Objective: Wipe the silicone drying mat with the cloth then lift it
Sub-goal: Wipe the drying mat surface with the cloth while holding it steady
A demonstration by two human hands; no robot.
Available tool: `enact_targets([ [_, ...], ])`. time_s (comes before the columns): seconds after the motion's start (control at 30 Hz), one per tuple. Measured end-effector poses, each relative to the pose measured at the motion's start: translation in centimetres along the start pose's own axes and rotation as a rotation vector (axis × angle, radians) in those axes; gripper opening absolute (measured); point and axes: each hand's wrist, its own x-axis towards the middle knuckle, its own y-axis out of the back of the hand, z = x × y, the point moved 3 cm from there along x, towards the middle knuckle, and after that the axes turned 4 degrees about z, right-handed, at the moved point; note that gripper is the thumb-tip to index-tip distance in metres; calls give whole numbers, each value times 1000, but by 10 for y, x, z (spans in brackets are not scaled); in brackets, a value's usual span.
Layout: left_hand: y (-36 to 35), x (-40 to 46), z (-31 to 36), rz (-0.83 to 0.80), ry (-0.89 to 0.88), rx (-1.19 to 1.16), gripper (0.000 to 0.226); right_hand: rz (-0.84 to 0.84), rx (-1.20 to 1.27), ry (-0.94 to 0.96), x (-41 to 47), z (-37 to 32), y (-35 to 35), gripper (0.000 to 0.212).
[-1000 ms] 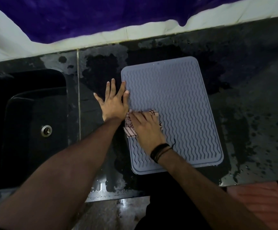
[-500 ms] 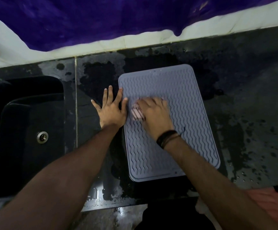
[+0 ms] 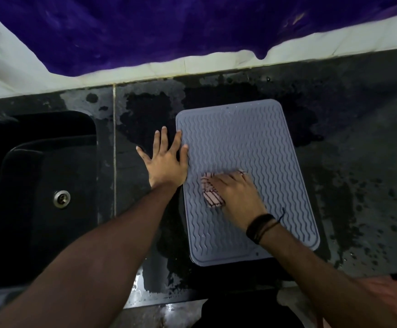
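A grey silicone drying mat (image 3: 245,143) with wavy ridges lies flat on the dark wet counter (image 3: 358,162). My left hand (image 3: 166,162) rests flat with fingers spread at the mat's left edge, thumb and forefinger tips touching that edge. My right hand (image 3: 237,197) presses a pink checked cloth (image 3: 211,197) onto the middle of the mat. Part of the cloth is hidden under the palm; its left end and a far corner show.
A black sink (image 3: 39,185) with a metal drain (image 3: 61,198) lies left of the mat. A purple cloth (image 3: 169,27) hangs over the white tiled wall behind. Water patches spot the counter. The counter's front edge runs just below the mat.
My right hand slid the cloth up the mat, then back down and right toward the mat's middle. My left hand stayed at the mat's left edge.
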Motion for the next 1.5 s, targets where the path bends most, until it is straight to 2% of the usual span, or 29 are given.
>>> enact_targets([
  [0.07,1,1,0,-2,-3,-3,55,1,18,-6,19,1,10,55],
  [0.23,2,2,0,-9,0,24,55,208,20,-93,107,2,31,55],
  [0.37,1,0,0,-7,2,36,54,99,-53,-74,126,3,7,57],
  [0.5,0,0,-1,-4,-3,41,53,120,-59,-46,90,0,-1,58],
  [0.63,1,-1,1,-2,-15,33,54,40,-68,-41,79,-2,4,48],
  [0.73,3,0,1,-24,-14,36,54,103,4,-56,108,-5,19,42],
  [0.83,6,0,3,-19,-3,-3,47,203,55,-50,149,-14,23,46],
  [0.93,8,-1,4,-2,6,-11,43,103,10,18,176,-23,8,47],
  [1.03,5,0,2,2,13,-10,45,87,-35,59,176,-6,4,49],
  [1.2,1,0,0,4,-1,-8,52,138,-58,-151,156,74,19,54],
  [1.27,-1,1,-1,16,-14,-15,53,191,-66,-155,146,86,19,52],
  [1.33,-2,1,-1,39,-33,-43,55,221,-61,-192,144,82,14,51],
  [1.43,-4,2,-2,59,-47,-62,56,253,22,-363,155,62,10,49],
  [1.5,-5,2,-3,49,-48,-62,56,244,65,-387,166,37,9,46],
])
